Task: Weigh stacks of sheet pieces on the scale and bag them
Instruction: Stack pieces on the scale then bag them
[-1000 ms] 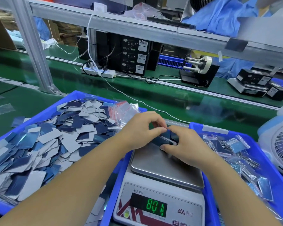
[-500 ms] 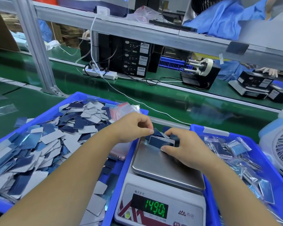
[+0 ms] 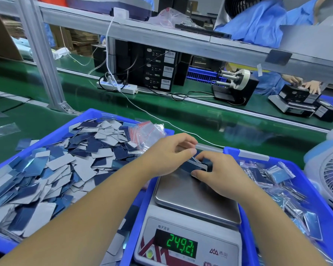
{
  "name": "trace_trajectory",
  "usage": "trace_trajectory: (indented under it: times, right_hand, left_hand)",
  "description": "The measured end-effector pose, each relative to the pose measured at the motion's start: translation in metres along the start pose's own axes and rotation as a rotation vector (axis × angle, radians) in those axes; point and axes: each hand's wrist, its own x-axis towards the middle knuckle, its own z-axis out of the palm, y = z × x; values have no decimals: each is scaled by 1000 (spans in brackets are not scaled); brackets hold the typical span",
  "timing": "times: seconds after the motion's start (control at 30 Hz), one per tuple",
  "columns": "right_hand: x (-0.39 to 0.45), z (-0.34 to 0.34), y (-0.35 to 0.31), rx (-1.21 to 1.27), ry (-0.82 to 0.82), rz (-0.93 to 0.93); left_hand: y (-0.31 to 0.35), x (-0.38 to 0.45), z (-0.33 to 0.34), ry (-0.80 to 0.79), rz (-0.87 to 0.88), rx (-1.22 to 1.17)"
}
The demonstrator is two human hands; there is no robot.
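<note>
Scale [image 3: 188,244] reading higher; two hands [image 3: 167,156] on one stack [image 3: 197,165].

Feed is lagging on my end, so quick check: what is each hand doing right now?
Left hand: fingers curled, pinching the top of the stack of sheet pieces on the scale.
Right hand: gripping the same stack from the right.

Your stack of sheet pieces [image 3: 197,166], dark blue with pale edges, sits at the far end of the scale [image 3: 194,196] pan, whose green display reads 249.21. Left of the scale lies a blue bin [image 3: 85,117] heaped with loose blue and grey pieces [image 3: 56,169]; right of it, filled bags [image 3: 277,175].
</note>
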Motion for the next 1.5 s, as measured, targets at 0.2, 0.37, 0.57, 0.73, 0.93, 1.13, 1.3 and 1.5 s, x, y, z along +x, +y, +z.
trace_trajectory:
  times: [0.2, 0.37, 0.57, 0.73, 0.93, 1.13, 1.3, 1.5]
  right_hand:
    - [0, 2, -3, -26, 21, -46]
    - [-1, 2, -2, -22, 20, -45]
    - [0, -1, 0, 21, 1, -21]
    - [0, -3, 2, 54, -5, 11]
    - [0, -5, 2, 46, -5, 14]
    - [-2, -18, 5, 385, 40, 105]
    - [-3, -32, 9, 401, 206, 23]
    - [5, -24, 8, 779, 467, 241]
  left_hand:
    - [-2, 4, 19, 30, -27, -35]
    - [1, 3, 23, 18, 1, -88]
    - [-1, 5, 16, 4, -58, -97]
    - [0, 3, 11, -59, -64, -83]
    - [-2, -3, -4, -198, -28, 131]
    - [-5, 0, -3, -125, 0, 296]
    - [-5, 1, -6, -145, -2, 330]
    - [-6, 0, -6, -114, -11, 331]
